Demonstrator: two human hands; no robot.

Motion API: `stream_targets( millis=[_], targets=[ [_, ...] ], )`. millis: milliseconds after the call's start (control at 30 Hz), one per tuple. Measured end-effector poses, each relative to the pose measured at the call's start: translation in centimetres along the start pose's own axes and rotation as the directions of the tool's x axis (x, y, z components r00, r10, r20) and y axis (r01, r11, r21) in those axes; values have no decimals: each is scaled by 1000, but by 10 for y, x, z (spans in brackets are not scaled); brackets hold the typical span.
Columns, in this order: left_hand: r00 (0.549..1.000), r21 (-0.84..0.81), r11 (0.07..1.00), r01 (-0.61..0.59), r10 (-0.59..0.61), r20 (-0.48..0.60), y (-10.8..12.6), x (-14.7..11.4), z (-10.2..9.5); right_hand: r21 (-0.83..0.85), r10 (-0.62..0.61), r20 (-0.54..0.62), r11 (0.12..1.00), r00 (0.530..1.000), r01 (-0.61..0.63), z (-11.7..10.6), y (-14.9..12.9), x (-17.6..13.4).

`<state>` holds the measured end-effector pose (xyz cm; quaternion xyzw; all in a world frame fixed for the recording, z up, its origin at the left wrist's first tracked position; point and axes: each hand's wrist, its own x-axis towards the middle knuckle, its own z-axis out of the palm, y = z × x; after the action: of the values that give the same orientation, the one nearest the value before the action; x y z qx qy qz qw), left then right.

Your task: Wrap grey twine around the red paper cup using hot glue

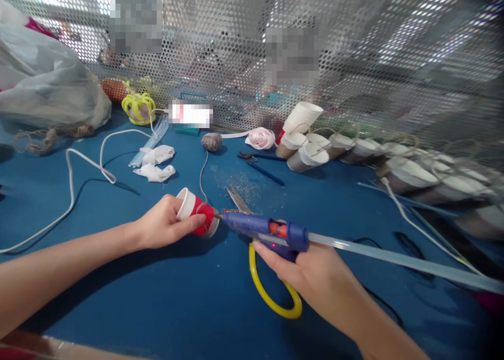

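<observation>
My left hand (163,224) is wrapped round a red and white paper cup (199,209), tilted on its side with its mouth to the left. In my right hand (303,271) is a blue hot glue gun (255,226), its nozzle at the cup's base end. A long clear glue stick (378,250) sticks out of the gun's back. Grey yarn (202,173) runs from a small ball (211,141) to the cup. Partly hidden under the gun lie scissors with a yellow handle (258,281).
Blue-handled pliers (262,166) and a pink ribbon roll (260,138) lie beyond the hands. Several wrapped cups (307,156) line the right. Crumpled white scraps (155,163), a white cord (71,187) and a plastic bag (51,76) are left. A perforated metal screen (220,40) stands behind.
</observation>
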<state>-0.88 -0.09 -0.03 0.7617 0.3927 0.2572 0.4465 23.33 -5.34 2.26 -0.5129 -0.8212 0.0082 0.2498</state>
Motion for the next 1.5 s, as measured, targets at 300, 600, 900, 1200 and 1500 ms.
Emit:
stream_targets(
  millis=[300,600,900,1200,1500],
  targets=[
    [989,107,983,-149,146,32,7,-1,-3,229,90,167,965,982,-128,-7,-2,20],
    [997,28,997,-71,70,44,4,0,-3,142,89,124,984,988,-106,-9,-5,16],
    [999,-157,987,46,-49,-17,-2,3,1,11,-22,50,1000,999,21,-11,-11,-1],
    [1000,-142,990,-9,5,-28,8,-2,0,147,-7,160,989,987,-17,-27,-22,7],
    [814,239,799,-552,578,-51,8,-3,-8,236,191,216,941,957,-241,-26,-10,-2]
  ],
)
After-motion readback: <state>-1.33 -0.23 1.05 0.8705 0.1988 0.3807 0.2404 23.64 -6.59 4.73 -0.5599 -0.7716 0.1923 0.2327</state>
